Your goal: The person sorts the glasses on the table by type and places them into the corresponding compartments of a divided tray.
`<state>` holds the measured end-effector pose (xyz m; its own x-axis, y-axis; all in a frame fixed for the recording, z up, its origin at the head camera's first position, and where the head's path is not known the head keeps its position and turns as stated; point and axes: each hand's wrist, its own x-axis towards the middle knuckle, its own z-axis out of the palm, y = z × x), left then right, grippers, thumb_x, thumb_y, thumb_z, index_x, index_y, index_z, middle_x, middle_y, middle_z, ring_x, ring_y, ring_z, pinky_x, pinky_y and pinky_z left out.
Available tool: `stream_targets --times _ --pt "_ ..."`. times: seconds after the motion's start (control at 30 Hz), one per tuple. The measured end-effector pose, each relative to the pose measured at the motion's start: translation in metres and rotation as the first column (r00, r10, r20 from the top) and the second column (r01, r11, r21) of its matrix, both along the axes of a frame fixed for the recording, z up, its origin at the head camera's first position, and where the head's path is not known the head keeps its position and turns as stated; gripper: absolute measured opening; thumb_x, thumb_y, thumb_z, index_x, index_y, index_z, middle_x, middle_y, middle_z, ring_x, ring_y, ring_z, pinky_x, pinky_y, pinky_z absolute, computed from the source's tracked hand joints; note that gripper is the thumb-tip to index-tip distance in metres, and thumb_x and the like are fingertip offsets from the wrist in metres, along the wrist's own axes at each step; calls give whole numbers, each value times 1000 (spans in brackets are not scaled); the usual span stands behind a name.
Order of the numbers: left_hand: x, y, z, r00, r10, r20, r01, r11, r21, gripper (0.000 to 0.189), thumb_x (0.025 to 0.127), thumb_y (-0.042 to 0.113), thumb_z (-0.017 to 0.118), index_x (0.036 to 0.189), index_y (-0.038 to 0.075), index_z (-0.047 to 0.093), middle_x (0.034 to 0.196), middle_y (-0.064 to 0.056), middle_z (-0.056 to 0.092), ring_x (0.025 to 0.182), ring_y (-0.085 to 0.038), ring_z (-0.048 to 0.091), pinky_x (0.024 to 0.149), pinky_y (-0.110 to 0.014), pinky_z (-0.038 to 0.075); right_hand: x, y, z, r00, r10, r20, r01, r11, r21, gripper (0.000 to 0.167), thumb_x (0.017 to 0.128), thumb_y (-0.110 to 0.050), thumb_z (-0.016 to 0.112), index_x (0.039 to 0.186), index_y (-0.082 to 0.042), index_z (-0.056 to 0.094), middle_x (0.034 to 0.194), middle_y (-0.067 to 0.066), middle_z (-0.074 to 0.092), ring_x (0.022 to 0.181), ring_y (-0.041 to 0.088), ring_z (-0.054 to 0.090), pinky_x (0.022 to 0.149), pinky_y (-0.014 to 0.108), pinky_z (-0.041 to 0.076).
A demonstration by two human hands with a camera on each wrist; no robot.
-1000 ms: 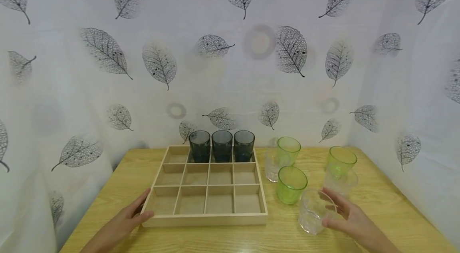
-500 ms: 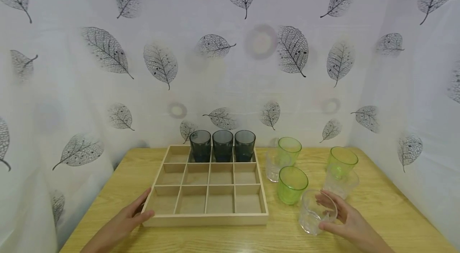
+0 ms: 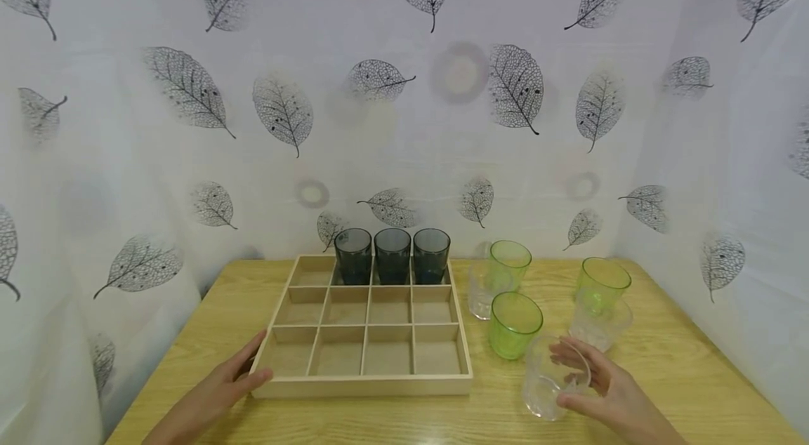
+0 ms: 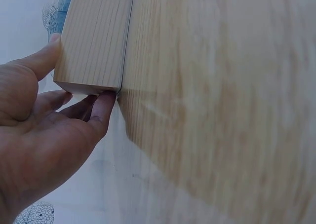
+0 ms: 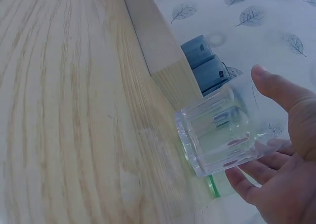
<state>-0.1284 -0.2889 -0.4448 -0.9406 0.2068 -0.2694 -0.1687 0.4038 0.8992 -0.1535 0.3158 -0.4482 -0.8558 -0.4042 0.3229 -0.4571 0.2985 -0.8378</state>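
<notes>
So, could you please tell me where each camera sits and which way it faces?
Head: worn on the head, facing forward and down over the pale wooden rectangular tray; the left hand and right hand both show.
Left wrist: worn on that wrist, facing the tray's near left corner; the left hand shows.
Right wrist: worn on that wrist, facing the clear round tumbler and part of the tray; the right hand shows.
Shared: the head and right wrist views both show that tumbler and dark smoky-blue tumblers.
</notes>
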Motion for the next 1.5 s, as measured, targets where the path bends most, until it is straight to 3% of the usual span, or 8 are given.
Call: stream_targets --times 0.23,0.4,0.53,0.67,0.9,1.13,1.37,1.5 --pt "1 2 3 1000 5 -8 -5 1000 -10 81 110 32 53 167 10 0 169 -26 -5 151 -51 3 115 -67 25 5 -13 7 1000 -12 1 12 999 -29 72 88 13 73 152 -7 46 136 -11 63 118 -1 60 86 20 53" --pt "1 2 3 1000 -1 -12 1 1000 -13 81 110 32 52 167 9 0 169 -26 -5 150 -51 3 115 -68 25 8 -23 15 997 -18 70 20 1000 -21 66 91 8 73 151 -1 45 135 -11 64 118 -2 59 87 21 53" --pt "0 2 3 1000 -7 -17 6 1000 -13 80 110 32 51 167 8 0 169 -26 -5 150 -51 3 115 -68 25 9 -36 26 993 -54 101 52 998 24 64 91 2 76 148 6 45 136 7 64 118 -1 60 89 20 52" --pt "0 1 2 1000 -9 -18 9 1000 -11 80 110 32 52 167 8 -1 168 -27 -6 150 -52 3 115 -68 25 10 -50 38 985 -110 134 103 993 55 68 90 -5 80 149 5 45 137 20 62 115 5 63 91 21 52" --pt "0 1 2 1000 -10 -4 10 1000 -2 80 111 32 51 167 9 -1 168 -27 -7 150 -52 2 114 -69 25 7 -72 51 971 -133 197 129 991 32 74 90 -12 82 152 1 44 141 17 61 123 8 60 96 21 49" --pt "-1 0 0 1000 -11 -13 11 1000 -3 80 111 32 51 167 8 -1 168 -27 -7 150 -52 2 115 -68 26 -1 -98 59 969 -123 216 121 992 25 80 87 -18 85 153 1 43 141 15 62 128 26 60 98 25 49" --pt "-1 -1 -1 1000 -13 -4 13 1000 -7 80 111 32 51 167 7 0 168 -28 -6 150 -52 3 114 -67 29 -15 -121 63 967 -110 230 110 994 14 83 85 -22 87 154 -2 44 143 14 61 130 29 58 100 30 49" --pt "-1 -1 -2 1000 -4 5 4 1000 -6 80 110 32 52 167 8 0 168 -29 -5 150 -53 5 112 -67 32 -26 -133 61 964 -108 243 110 994 7 87 84 -23 88 155 -4 43 144 12 60 132 28 56 106 39 45"
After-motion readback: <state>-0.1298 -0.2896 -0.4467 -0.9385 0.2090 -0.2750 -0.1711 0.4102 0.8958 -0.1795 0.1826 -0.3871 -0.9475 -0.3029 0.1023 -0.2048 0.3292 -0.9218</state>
